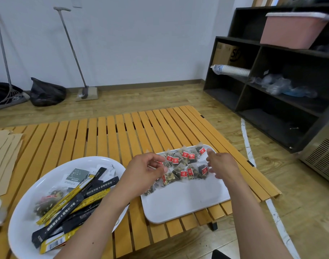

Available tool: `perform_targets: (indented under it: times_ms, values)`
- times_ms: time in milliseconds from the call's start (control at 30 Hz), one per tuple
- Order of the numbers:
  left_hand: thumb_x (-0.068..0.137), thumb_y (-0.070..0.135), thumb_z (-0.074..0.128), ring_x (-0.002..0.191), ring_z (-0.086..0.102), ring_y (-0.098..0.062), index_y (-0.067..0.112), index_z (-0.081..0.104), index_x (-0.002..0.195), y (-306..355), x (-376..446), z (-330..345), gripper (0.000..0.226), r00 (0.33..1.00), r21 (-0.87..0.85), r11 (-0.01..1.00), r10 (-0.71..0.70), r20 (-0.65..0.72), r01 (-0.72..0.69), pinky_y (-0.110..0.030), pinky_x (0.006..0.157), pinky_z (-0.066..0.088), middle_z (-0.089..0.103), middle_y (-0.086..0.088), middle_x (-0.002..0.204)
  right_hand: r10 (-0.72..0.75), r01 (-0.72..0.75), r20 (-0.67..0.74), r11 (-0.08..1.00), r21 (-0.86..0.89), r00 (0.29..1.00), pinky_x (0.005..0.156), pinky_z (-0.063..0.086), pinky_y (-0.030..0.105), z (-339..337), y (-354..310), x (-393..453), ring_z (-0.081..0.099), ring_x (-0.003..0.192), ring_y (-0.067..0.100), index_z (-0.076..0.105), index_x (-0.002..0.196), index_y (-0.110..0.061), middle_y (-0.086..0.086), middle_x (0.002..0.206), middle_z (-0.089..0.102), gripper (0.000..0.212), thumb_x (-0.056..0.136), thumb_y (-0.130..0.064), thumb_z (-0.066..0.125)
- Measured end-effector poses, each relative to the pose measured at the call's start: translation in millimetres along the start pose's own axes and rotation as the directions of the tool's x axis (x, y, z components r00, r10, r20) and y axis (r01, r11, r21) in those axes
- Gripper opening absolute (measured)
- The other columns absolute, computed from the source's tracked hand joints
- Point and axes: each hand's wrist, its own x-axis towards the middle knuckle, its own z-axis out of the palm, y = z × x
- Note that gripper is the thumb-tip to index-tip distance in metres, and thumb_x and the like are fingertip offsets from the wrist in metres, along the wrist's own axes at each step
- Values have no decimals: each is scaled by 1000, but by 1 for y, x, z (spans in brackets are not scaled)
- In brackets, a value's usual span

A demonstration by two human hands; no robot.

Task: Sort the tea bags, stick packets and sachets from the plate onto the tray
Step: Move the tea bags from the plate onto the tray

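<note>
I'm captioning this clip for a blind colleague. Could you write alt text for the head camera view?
Both hands, left hand and right hand, arrange red-tagged tea bags in rows at the far end of a white tray on a slatted wooden table. A white plate of stick packets sits to the left.

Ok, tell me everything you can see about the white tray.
The tray is a flat white rounded rectangle, smooth like plastic or ceramic. It lies on the slatted wooden table, right of the plate. Tea bags with red tags line its far half in rows; the near half is bare. Both hands hover over the bags.
</note>
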Motion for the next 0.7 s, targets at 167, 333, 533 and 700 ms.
perform_targets:
  times_ms: [167, 333, 533, 700]
  values:
    - [88, 24, 78, 72, 72, -4, 31, 72, 101, -2, 1, -1, 16, 1000, 4, 1000, -2, -11, 2, -25, 71, 59, 74, 6, 94, 80, -77, -72, 996, 45, 994, 89, 59, 54, -7, 2, 1, 72, 94, 38, 70, 96, -2, 19, 95, 75, 38, 101, -32, 47]
    - [88, 23, 77, 73, 73, -8, 27, 73, 105, -6, 2, -1, 18, 1000, 28, 999, -18, 11, 18, -30, 72, 60, 75, 3, 92, 192, -176, 133, 977, -120, 972, 78, 57, 31, 2, -6, -7, 67, 81, 22, 65, 105, -6, 4, 87, 68, 26, 99, -29, 57]
    - [90, 20, 70, 83, 70, -10, 27, 72, 110, -15, -1, -3, 21, 994, 238, 971, 0, 112, -27, -31, 76, 61, 71, 11, 94, 181, -176, 28, 976, -127, 983, 79, 64, 41, 2, -7, -5, 75, 68, 25, 63, 78, 1, 10, 67, 74, 15, 91, -6, 62]
    - [89, 23, 65, 85, 67, -3, 28, 71, 109, -12, -4, -2, 22, 982, 418, 898, 70, 176, -139, -34, 79, 59, 72, 15, 92, 114, -53, 193, 953, -297, 975, 80, 64, 38, -1, -22, -24, 78, 79, 18, 74, 90, -5, 7, 78, 79, 7, 87, -11, 71]
